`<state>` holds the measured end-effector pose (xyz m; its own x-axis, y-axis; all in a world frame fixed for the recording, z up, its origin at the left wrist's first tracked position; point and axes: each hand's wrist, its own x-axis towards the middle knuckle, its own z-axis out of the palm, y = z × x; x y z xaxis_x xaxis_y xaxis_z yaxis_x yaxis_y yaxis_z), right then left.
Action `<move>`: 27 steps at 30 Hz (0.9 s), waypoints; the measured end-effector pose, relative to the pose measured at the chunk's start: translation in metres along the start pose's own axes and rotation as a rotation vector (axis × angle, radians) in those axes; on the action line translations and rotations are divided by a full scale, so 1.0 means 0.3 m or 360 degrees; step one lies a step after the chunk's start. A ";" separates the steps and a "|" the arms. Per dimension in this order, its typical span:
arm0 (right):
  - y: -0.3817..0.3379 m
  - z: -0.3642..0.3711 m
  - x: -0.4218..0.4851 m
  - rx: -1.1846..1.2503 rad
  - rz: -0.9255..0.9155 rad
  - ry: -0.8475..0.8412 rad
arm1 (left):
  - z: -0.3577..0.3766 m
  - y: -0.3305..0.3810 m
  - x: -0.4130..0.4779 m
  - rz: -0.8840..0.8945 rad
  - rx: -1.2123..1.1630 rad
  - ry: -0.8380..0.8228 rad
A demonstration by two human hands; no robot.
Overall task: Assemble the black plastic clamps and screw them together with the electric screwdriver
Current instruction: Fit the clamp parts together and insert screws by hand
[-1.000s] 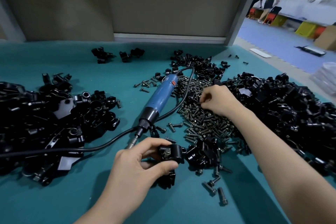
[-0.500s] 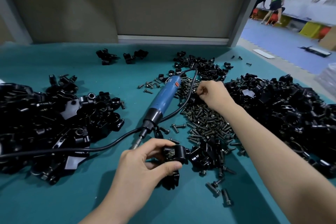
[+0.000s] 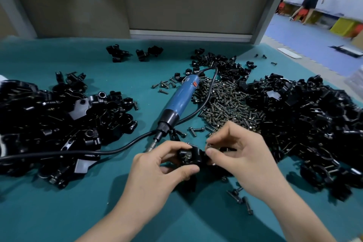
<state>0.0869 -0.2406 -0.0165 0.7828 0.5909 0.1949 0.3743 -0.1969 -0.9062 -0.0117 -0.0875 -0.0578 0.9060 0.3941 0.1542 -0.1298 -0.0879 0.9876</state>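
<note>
I am pinching the black clamp (image 3: 189, 156) between the thumb and forefinger of my left hand (image 3: 157, 171), just below the centre of the frame. My right hand (image 3: 243, 159) is pinching at the clamp's right end, with thumb and fingertips pressed on what looks like a screw (image 3: 209, 146), though it is too small to be sure.

I think I should be squeezing the halves flush so the holes line up, and starting the screw straight by hand. The clamp seems to be lying across the frame, left to right, with its screw face turned up toward me.

Just above, the electric screwdriver (image 3: 179, 102) is lying on the teal table (image 3: 49, 212). Its long axis is running diagonally, with the bit pointing lower left toward my hands, beside the heap of screws (image 3: 227, 104).
</note>
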 end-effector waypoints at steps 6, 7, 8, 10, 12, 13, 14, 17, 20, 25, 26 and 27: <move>-0.002 0.027 -0.009 -0.0231 -0.0243 -0.0034 | -0.001 0.013 0.000 -0.0033 -0.0011 0.0014; 0.001 0.023 -0.009 -0.0188 -0.0162 -0.0069 | -0.001 0.012 0.000 -0.0040 -0.0008 0.0019; 0.004 0.019 -0.010 -0.0129 -0.0076 -0.0091 | 0.001 0.013 -0.001 -0.0040 0.0001 0.0018; 0.000 0.012 -0.011 0.0076 0.0072 -0.0110 | 0.004 0.012 -0.003 -0.0011 0.0043 0.0018; -0.004 0.010 -0.011 0.0362 0.0236 -0.0123 | 0.007 0.013 -0.005 0.0036 0.0090 0.0032; -0.005 0.008 -0.011 0.0496 0.0328 -0.0140 | 0.006 0.017 -0.007 0.0070 0.0107 0.0048; -0.006 0.006 -0.009 0.0619 0.0417 -0.0175 | 0.005 0.021 -0.008 0.0112 0.0121 0.0066; -0.017 0.005 -0.007 0.0838 0.0522 -0.0263 | 0.004 0.035 -0.008 0.0211 0.0154 0.0111; -0.032 0.012 -0.002 0.0798 0.0400 -0.0213 | 0.010 0.043 -0.003 0.0122 -0.0099 0.0108; -0.050 0.013 0.020 0.0524 0.0261 -0.0277 | 0.007 0.052 0.008 -0.0069 -0.0412 0.0002; -0.055 0.010 0.025 0.0423 0.0217 -0.0277 | 0.005 0.055 0.010 -0.0084 -0.0438 -0.0016; -0.058 0.008 0.031 0.0315 0.0159 -0.0257 | 0.004 0.056 0.011 -0.0099 -0.0461 -0.0025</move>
<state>0.0865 -0.2299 0.0001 0.7155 0.6966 0.0526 0.1820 -0.1131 -0.9768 -0.0103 -0.0887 -0.0408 0.9218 0.3759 0.0950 -0.1815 0.2017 0.9625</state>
